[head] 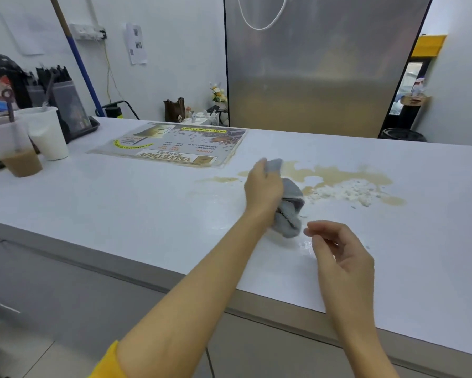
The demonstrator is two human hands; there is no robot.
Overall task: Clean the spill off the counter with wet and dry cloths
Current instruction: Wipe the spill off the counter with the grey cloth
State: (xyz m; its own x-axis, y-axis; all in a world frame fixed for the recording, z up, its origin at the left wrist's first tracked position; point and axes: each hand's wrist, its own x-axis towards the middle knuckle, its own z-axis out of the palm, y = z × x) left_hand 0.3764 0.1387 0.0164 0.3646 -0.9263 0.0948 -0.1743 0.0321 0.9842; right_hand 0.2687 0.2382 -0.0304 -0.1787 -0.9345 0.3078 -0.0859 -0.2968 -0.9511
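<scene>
Just beyond the right hand [341, 257], which hovers loosely curled and empty, the left hand [262, 186] grips a bunched grey cloth [289, 208], poised beside the brown spill [346, 181] on the counter [120, 203], likely to wipe.

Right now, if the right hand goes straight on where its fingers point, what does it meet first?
Probably the crumpled grey cloth held by the left hand; the right hand points left, though depth is unclear.

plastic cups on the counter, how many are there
2, both at the counter's far left: one with brown drink nearest the edge, one with white liquid just right. Others may sit out of frame.
</scene>
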